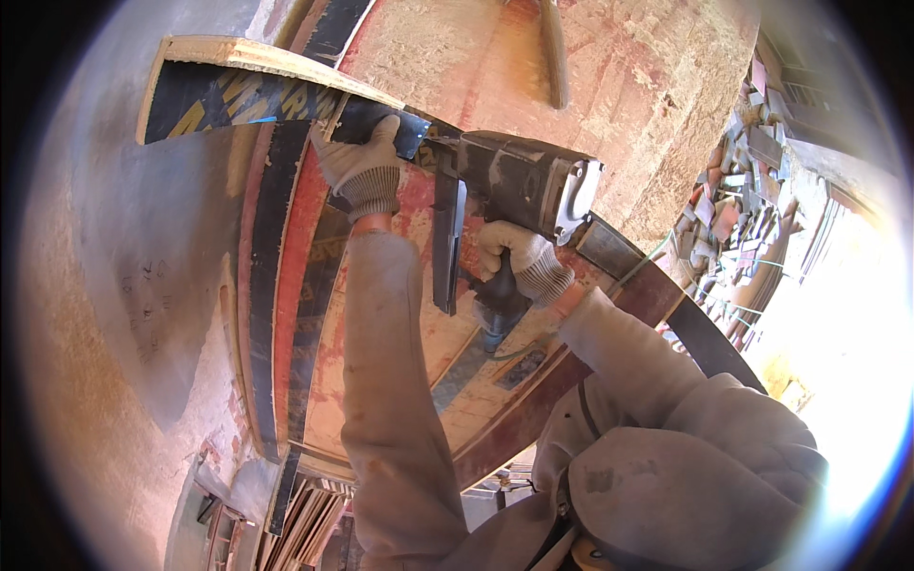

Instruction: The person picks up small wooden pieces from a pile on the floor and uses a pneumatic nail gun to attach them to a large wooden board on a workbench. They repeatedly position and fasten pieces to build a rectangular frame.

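My right hand [522, 260], in a pale knit-cuffed work glove, is wrapped round the handle of a black pneumatic nail gun [524, 176]. The gun's nose sits against the end of a black-faced plywood piece [248, 95] with pale cut edges and yellow markings. My left hand [362, 171], gloved the same way, grips that piece near its right end, thumb on its dark face and close to the gun's nose. The gun's long, narrow magazine [449, 238] points down toward me. Exactly where the nose meets the wood is hard to make out.
Beneath lies a worn reddish work table [657, 105] with dark strips along it. A heap of wood offcuts [743, 200] is at the right. Stacked boards [305, 523] stand at the lower left. A thin hose [647, 257] crosses near the table's right edge.
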